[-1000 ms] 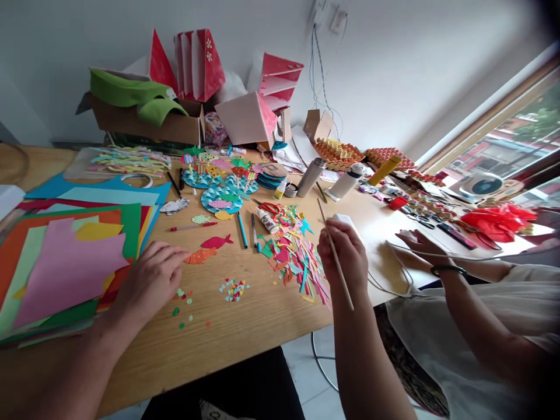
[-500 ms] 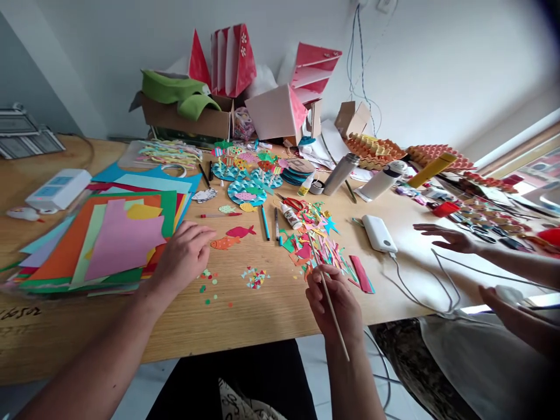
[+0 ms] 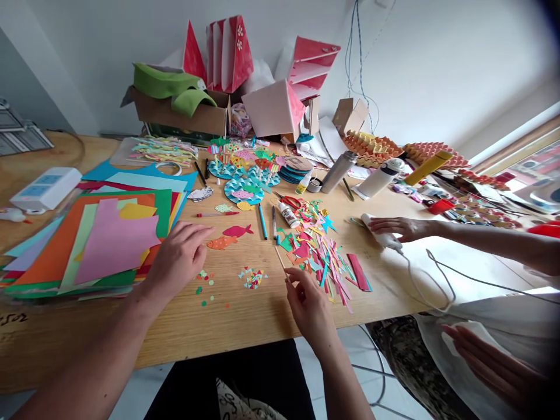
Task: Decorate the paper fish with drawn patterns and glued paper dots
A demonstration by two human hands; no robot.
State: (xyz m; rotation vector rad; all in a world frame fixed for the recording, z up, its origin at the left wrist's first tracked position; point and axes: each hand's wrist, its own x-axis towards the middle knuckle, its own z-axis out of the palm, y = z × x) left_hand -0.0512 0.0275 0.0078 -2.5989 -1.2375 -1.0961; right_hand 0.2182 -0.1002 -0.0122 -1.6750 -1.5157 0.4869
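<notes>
Hands apart from each other over the pale wooden desk [image 3: 245,324]. Right hand [image 3: 306,294]: thumb and fingers pinched on a thin, pale, straight stick [image 3: 280,257], whose far end points toward the left edge of a heap of multicoloured paper scraps [image 3: 315,245]. Left hand [image 3: 181,251]: relaxed, nothing seen in its grasp, fingertips just beside an orange spotted paper fish [image 3: 221,242]; contact cannot be told. A plain crimson paper fish [image 3: 238,230] lies just beyond. Main hazard, judged: the small loose pieces. A cluster of tiny coloured paper triangles [image 3: 252,278] lies between the hands, and flat round green paper dots [image 3: 199,290] lie near the left wrist; a sleeveless forearm dragged low, or a puff of air, could scatter or mix them. Second: the stick is slim and lightly pinched, so a knock against the blue pen [image 3: 262,221] or the scraps could twist it from the fingers. Third: if the right hand swings outward, it could sweep scraps off the near edge. The small white plastic bottle [image 3: 289,216] lies on its side; were its cap loose, contents could leak onto paper, though the cap's seal cannot be judged. At right, a co-worker's hand [image 3: 405,227] rests on a white corded device [image 3: 371,224]; a tug on its cord could disturb nearby strips.
</notes>
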